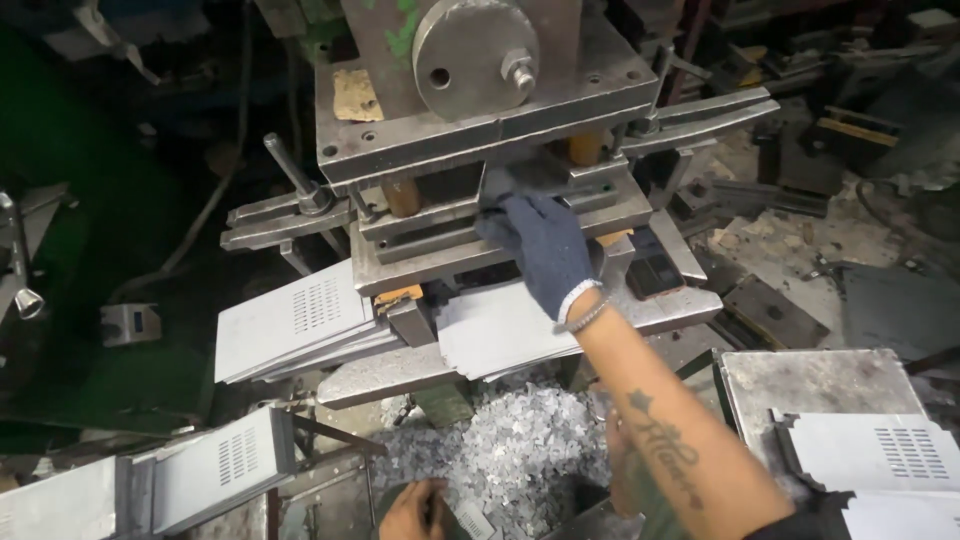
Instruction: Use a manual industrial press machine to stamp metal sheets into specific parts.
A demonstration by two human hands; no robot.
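Head view: the right hand (540, 250), in a dark knit glove, reaches into the gap of the press die (500, 215), its fingers curled on a grey metal sheet (497, 186) lying in the slot between the upper and lower plates; how tight the grip is I cannot tell. Just below the wrist, a stack of blank sheets (500, 330) rests on the press table. The bare left hand (412, 512) sits low at the frame's bottom edge, fingers bent, beside a pile of metal scrap chips (520, 440). Perforated panels (290, 320) lie stacked to the left.
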